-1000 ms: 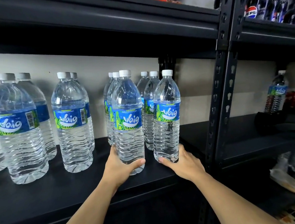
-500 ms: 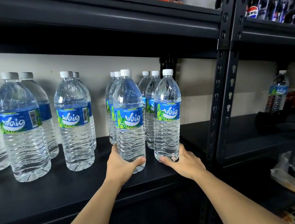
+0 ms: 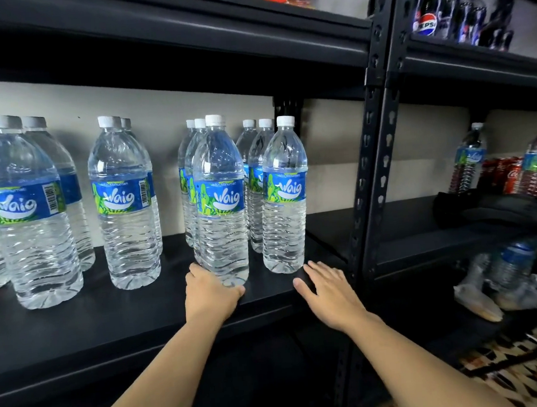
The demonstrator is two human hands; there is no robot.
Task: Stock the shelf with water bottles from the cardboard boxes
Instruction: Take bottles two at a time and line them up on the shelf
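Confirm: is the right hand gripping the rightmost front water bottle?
No. The right hand is open, fingers spread, clear of the rightmost front bottle, which stands upright on the shelf.

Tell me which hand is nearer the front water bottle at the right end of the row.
Right. The right hand lies open just below and right of that bottle, not touching. The left hand wraps the neighbouring bottle's base.

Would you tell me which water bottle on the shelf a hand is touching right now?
The front bottle of the middle group: the left hand wraps its base. The right hand is off its neighbour.
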